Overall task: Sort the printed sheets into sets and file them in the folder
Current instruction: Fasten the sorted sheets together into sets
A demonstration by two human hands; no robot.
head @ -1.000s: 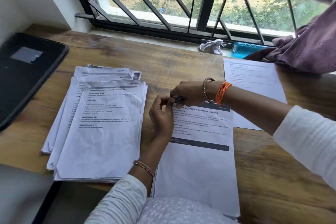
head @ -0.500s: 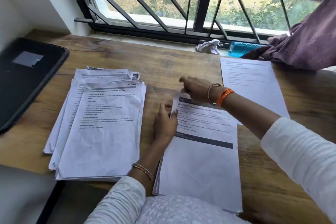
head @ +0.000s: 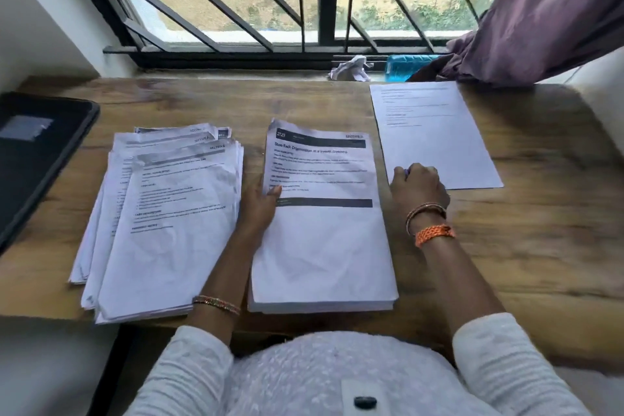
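Note:
Three lots of printed sheets lie on the wooden table [head: 540, 246]. A loose, crumpled stack [head: 169, 223] is fanned out on the left. A neat thick stack [head: 324, 246] with a dark header bar sits in the middle. A single sheet [head: 435, 132] lies at the right. My left hand [head: 261, 204] rests against the middle stack's left edge, thumb on its top sheet. My right hand [head: 420, 187] sits with curled fingers on the single sheet's near left corner, and a small bluish thing [head: 407, 171] shows at its fingertips. The black folder [head: 37, 152] lies shut at the far left.
A crumpled paper ball [head: 349, 69] and a blue bottle [head: 403, 66] lie on the window sill behind the table. A purple curtain [head: 547, 10] hangs over the back right corner. The table's near edge runs just under the stacks.
Both hands left the middle stack's top left corner. My right hand moved right onto the single sheet. My left hand slid down the stack's left edge.

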